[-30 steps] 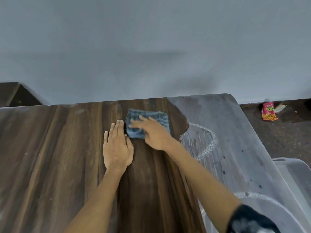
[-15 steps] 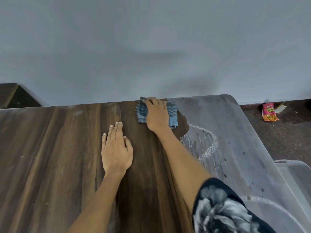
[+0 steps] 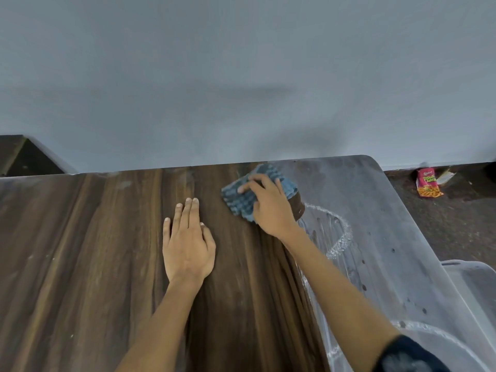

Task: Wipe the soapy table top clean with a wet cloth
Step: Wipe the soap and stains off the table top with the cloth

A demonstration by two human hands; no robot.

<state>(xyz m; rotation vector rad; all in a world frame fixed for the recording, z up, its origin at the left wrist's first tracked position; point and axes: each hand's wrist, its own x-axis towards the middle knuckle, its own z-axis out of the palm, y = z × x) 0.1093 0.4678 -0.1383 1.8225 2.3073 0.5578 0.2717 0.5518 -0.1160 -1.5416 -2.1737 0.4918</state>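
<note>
Partly hiding under the right hand (image 3: 271,208): the blue checked cloth (image 3: 241,197), lying near the table's far edge, only its left part and far corner showing. Cutting off at the lower right corner: a dark patterned sleeve (image 3: 408,355). Blurring into grey on the right of the table top (image 3: 80,251): a soapy film (image 3: 375,224) with white foam lines looping through it; dark wood grain showing on the left and middle. Pressing down on the cloth with the right hand's fingers (image 3: 249,183) held straight and slightly spread, thumb out of sight. Resting flat on bare wood just left of the cloth, not touching it: the left hand (image 3: 188,245), its fingers (image 3: 192,213) straight and close together, thumb alongside. Peeking in at the right edge: a clear plastic tub (image 3: 472,280), mostly out of frame, contents impossible to tell. Lying on the floor beyond the table: a red snack packet (image 3: 428,183), lettering too small to read.
</note>
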